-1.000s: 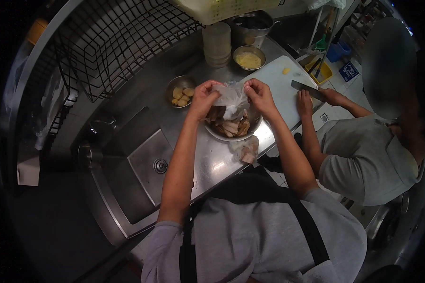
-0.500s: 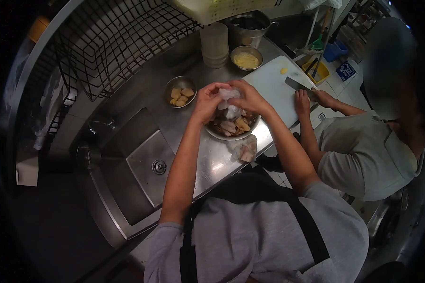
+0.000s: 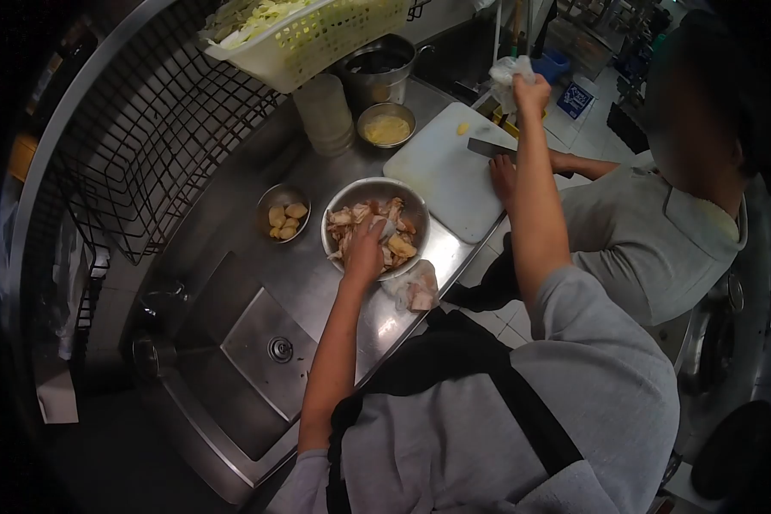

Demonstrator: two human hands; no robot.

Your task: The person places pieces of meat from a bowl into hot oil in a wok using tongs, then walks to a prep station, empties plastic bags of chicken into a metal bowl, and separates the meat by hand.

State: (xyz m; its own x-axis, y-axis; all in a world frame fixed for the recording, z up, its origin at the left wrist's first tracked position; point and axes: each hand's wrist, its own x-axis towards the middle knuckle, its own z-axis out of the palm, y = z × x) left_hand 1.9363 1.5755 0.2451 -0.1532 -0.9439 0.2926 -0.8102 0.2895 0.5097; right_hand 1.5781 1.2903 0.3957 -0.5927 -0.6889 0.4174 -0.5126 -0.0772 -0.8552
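Observation:
My left hand (image 3: 367, 250) reaches into a metal bowl (image 3: 327, 224) of raw meat pieces (image 3: 400, 247), which look like chicken. Its fingers are curled down among the pieces, beside a whitish scrap (image 3: 387, 230) that I cannot identify; what they grip is partly hidden. Stretched far out to the right, beyond the cutting board, my right hand (image 3: 532, 94) is closed on a crumpled clear plastic bag (image 3: 506, 75). Another plastic bag (image 3: 415, 288), with pale pink meat in it, lies against the bowl's near side.
A co-worker's hand (image 3: 503, 177) rests by a knife (image 3: 488, 148) on the white cutting board (image 3: 441, 184), close under my right arm. Small bowls of yellowish pieces (image 3: 288, 220) and yellow shreds (image 3: 386, 129) stand around. A sink (image 3: 257, 343) lies left; a vegetable basket (image 3: 308, 43) is above.
Both hands were together over the bowl with a plastic bag. My right hand has swung out to the right with a bag; my left hand has gone down into the bowl. The view has shifted.

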